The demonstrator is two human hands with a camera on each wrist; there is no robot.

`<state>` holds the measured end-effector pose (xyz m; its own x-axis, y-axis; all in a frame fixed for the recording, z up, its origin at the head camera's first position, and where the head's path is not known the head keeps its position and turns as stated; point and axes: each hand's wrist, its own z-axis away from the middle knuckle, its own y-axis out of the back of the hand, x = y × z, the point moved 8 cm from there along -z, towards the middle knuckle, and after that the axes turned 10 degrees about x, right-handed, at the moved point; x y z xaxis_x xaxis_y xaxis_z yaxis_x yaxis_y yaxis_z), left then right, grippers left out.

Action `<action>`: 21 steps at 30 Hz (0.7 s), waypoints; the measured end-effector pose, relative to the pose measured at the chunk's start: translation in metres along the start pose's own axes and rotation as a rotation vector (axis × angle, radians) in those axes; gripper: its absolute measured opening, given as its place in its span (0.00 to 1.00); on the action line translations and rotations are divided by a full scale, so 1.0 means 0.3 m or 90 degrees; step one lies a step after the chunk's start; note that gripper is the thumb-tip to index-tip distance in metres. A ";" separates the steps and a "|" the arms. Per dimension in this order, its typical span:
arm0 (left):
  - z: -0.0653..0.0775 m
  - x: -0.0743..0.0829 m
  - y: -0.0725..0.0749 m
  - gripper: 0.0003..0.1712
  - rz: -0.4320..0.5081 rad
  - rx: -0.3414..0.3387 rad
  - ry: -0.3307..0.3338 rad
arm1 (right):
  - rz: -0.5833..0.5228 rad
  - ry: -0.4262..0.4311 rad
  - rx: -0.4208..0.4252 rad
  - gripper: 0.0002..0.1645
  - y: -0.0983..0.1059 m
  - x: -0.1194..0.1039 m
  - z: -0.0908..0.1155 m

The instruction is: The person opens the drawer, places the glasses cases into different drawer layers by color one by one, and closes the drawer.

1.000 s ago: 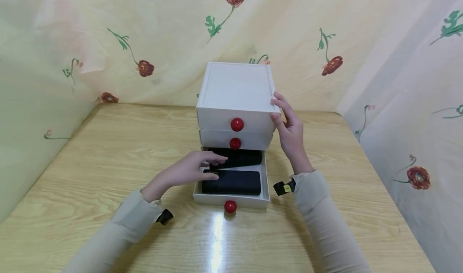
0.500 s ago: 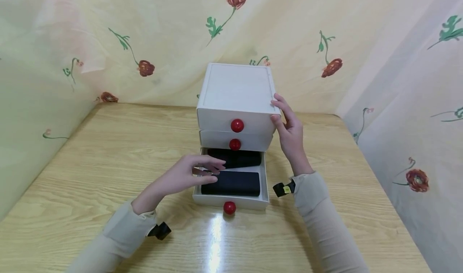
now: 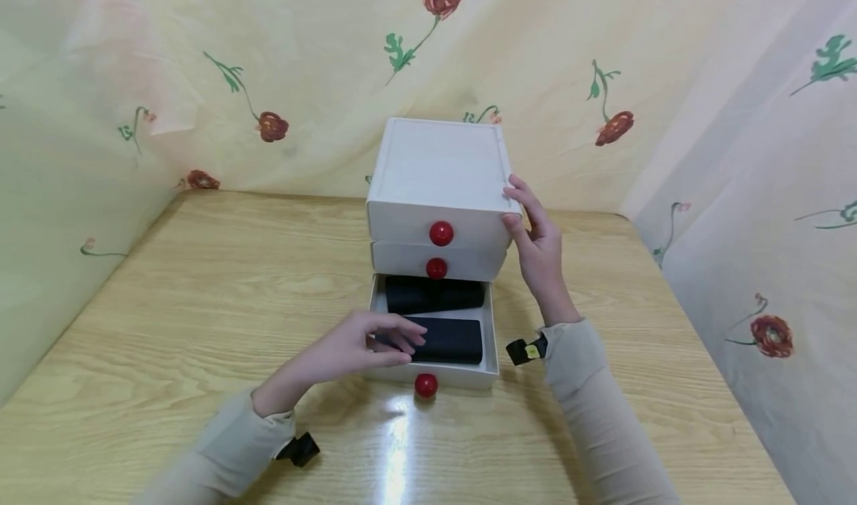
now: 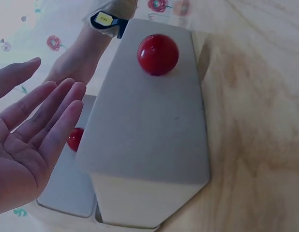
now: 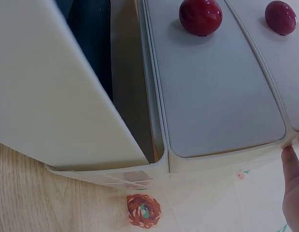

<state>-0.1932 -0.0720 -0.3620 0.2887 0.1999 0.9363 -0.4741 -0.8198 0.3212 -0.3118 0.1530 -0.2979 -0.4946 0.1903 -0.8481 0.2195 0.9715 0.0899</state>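
Note:
A white cabinet (image 3: 438, 163) of three stacked drawers with red knobs stands on the table. Its bottom drawer (image 3: 492, 341) is pulled out and holds two black oblong cases, the front case (image 3: 448, 340) and the rear case (image 3: 435, 294). My left hand (image 3: 355, 345) hovers over the drawer's front left corner, fingers loosely bent and holding nothing. In the left wrist view its palm shows beside the drawer front (image 4: 144, 125). My right hand (image 3: 538, 248) rests against the cabinet's upper right front corner, thumb at the front edge and fingertips on the top.
The upper red knob (image 3: 441, 233) and middle red knob (image 3: 437, 268) are on drawers pushed in. The bottom drawer's red knob (image 3: 425, 386) points toward me. A wooden table (image 3: 234, 304) lies all round, with a flowered cloth (image 3: 321, 66) hanging behind and at the sides.
My left hand has drawn back from above the cases toward me, to the drawer's front edge. The right hand stays at the cabinet corner; drawer and cases look unmoved.

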 end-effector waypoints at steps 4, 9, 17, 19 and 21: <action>0.002 -0.011 -0.018 0.22 0.027 -0.014 0.003 | -0.004 -0.005 0.000 0.23 0.001 -0.002 -0.002; 0.010 -0.032 -0.029 0.22 0.038 -0.016 0.028 | -0.003 -0.005 -0.001 0.23 0.001 0.000 -0.001; 0.034 -0.044 -0.049 0.21 0.025 -0.020 0.034 | -0.007 0.001 0.001 0.22 0.003 0.003 -0.001; 0.041 -0.043 -0.055 0.21 0.025 -0.025 0.028 | -0.008 0.002 0.001 0.22 0.003 0.003 -0.001; 0.048 -0.044 -0.060 0.20 0.023 -0.032 0.022 | -0.009 0.003 0.001 0.22 0.004 0.002 -0.002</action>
<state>-0.1766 -0.0676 -0.3822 0.2421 0.1896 0.9515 -0.5252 -0.7990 0.2929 -0.3123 0.1543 -0.2979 -0.5024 0.1766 -0.8464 0.2135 0.9739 0.0764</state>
